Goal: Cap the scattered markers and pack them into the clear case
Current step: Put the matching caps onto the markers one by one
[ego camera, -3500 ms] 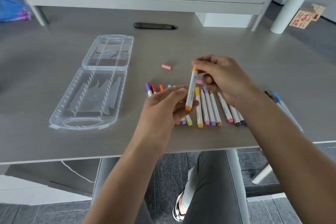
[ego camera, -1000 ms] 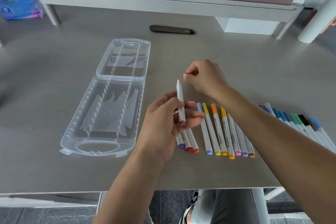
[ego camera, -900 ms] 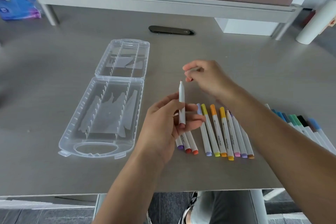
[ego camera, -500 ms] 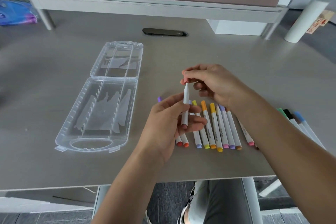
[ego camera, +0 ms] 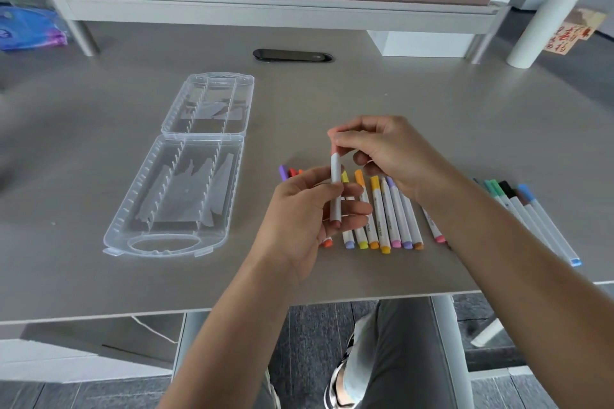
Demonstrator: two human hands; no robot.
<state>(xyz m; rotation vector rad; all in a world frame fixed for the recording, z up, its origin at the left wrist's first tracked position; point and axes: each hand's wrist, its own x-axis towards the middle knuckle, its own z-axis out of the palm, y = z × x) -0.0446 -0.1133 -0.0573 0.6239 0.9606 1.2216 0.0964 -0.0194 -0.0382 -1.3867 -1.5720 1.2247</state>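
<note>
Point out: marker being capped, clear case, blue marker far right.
held marker (ego camera: 336, 196), head view, white barrel between the hands
clear case (ego camera: 172, 244), head view, near rim at the handle cutout
blue marker (ego camera: 551, 229), head view, mid barrel

Bare forearms; grey trousers (ego camera: 405, 359).

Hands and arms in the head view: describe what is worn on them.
Nothing is worn. The left hand and right hand are bare, with no gloves, rings or watch visible. Both forearms are bare right to the bottom edge of the picture, so no sleeves show.
</note>
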